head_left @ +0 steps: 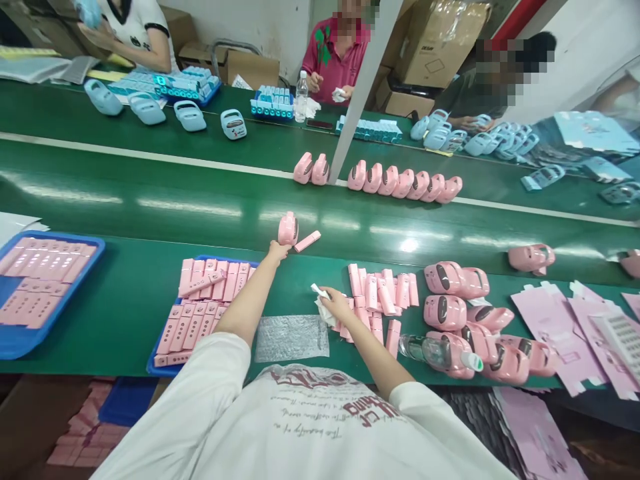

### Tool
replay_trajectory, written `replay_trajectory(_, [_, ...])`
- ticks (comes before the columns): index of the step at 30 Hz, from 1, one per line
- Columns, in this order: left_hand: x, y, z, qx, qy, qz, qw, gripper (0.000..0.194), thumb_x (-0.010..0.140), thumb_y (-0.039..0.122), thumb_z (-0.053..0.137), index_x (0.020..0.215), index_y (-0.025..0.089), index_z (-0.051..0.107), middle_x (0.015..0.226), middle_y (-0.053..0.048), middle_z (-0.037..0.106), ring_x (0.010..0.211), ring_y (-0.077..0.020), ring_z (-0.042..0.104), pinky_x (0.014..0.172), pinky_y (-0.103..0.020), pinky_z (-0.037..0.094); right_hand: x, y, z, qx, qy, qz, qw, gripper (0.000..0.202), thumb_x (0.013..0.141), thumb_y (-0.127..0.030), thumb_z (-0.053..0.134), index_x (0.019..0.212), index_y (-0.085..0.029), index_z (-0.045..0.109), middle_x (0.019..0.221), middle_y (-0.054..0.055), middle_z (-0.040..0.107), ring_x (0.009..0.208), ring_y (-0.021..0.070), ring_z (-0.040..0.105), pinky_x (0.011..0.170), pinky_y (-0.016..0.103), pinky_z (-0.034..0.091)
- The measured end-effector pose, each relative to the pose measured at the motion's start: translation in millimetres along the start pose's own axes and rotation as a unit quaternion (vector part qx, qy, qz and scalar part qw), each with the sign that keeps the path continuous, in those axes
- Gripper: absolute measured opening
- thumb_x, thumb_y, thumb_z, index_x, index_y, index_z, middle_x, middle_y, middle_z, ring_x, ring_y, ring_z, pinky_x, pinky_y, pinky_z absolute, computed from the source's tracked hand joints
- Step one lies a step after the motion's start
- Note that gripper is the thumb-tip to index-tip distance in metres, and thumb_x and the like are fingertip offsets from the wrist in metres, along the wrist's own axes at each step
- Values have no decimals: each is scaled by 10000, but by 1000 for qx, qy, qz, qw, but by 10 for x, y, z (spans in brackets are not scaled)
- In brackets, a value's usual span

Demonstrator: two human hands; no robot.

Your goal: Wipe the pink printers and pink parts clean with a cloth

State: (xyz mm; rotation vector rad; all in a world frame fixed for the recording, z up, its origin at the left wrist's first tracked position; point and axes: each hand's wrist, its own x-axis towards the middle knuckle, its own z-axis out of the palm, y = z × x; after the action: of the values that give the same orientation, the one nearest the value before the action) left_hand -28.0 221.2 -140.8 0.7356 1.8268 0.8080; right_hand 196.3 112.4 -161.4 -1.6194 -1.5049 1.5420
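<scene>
My left hand reaches out to the conveyor's near edge, its fingers closed on the lower end of a pink rounded plastic device. Just right of it a slim pink box-shaped piece lies on the green belt. Closer to my body, my right hand is closed on a crumpled white cloth; a white end sticks out past the fingers. Beside that hand lies a loose pile of slim pink pieces. A sheet of bubble wrap lies flat between my arms.
Blue trays of slim pink pieces stand at left. At right are pink devices, a plastic bottle lying among them, and flat pink cartons. A metal post rises beyond the belt. Across it, several people handle blue devices.
</scene>
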Motion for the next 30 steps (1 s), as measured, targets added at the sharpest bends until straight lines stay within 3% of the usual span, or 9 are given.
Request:
replay_trajectory(3, [-230, -50, -416, 94, 50, 61, 992, 396, 863, 245, 589, 1242, 146, 532, 1203, -116, 584, 1058, -215, 590, 926, -404, 490, 45, -17, 72, 88, -19, 21, 996, 184, 680, -156, 578, 823, -178, 692, 842, 33, 718, 847, 211, 644, 879, 379, 486])
replay_trajectory(6, [-588, -164, -1011, 199, 131, 99, 966, 518, 800, 108, 566, 1310, 154, 494, 1345, -140, 500, 1288, -260, 430, 1101, -413, 324, 0, -16, 121, 197, -47, 48, 978, 113, 717, -265, 590, 765, -179, 646, 692, 8, 684, 723, 188, 644, 762, 336, 525])
replay_trajectory(9, [-953, -357, -1535, 295, 190, 67, 934, 547, 733, 95, 588, 1274, 71, 509, 1385, -235, 441, 1353, -383, 310, 1113, -541, 231, -101, -21, 113, 307, -78, 78, 945, 204, 751, -384, 596, 811, -190, 619, 695, 32, 693, 717, 199, 671, 677, 318, 550])
replay_trajectory(12, [-1160, -564, -1789, 358, 201, 34, 911, 367, 715, 104, 586, 1081, 79, 606, 1284, -255, 531, 1306, -424, 361, 1063, -590, 267, -217, -25, 66, 389, -103, 104, 909, 205, 740, -376, 631, 847, -204, 607, 718, 47, 706, 724, 213, 694, 623, 314, 571])
replay_trajectory(18, [-1233, -707, -1796, 398, 196, 33, 895, 121, 740, 134, 570, 857, 127, 600, 1047, -222, 639, 1136, -361, 542, 984, -485, 396, -438, -11, -88, 497, -84, 128, 854, 251, 680, -181, 651, 922, -187, 583, 730, 37, 715, 721, 216, 714, 602, 303, 597])
replay_trajectory(23, [-1397, -552, -1737, 356, 223, 58, 905, 293, 778, 195, 555, 1052, 95, 534, 1142, -229, 601, 1071, -347, 587, 913, -505, 452, -658, -3, -310, 557, -38, 117, 821, 210, 720, -221, 581, 928, -198, 574, 782, 33, 728, 774, 213, 719, 630, 306, 606])
replay_trajectory(27, [-1675, -453, -1347, 264, 182, 100, 942, 397, 805, 266, 539, 1164, 118, 457, 1062, -144, 652, 906, -226, 658, 771, -360, 535, -816, 20, -345, 569, -23, 134, 811, 210, 692, -133, 589, 898, -174, 578, 751, 47, 728, 817, 233, 721, 689, 325, 606])
replay_trajectory(29, [-1894, -444, -1006, 192, 95, 112, 970, 349, 781, 338, 574, 1070, 151, 513, 879, -72, 680, 759, -181, 665, 647, -287, 533, -850, 12, -343, 573, -7, 133, 809, 205, 693, -116, 595, 891, -167, 582, 768, 56, 731, 857, 238, 718, 729, 330, 601])
replay_trajectory(30, [-2019, -444, -818, 119, 20, 105, 987, 353, 747, 373, 615, 1013, 156, 536, 775, -46, 668, 692, -170, 651, 594, -266, 515, -858, -1, -349, 574, 9, 125, 809, 198, 705, -123, 592, 898, -167, 584, 793, 57, 735, 884, 235, 714, 754, 329, 596])
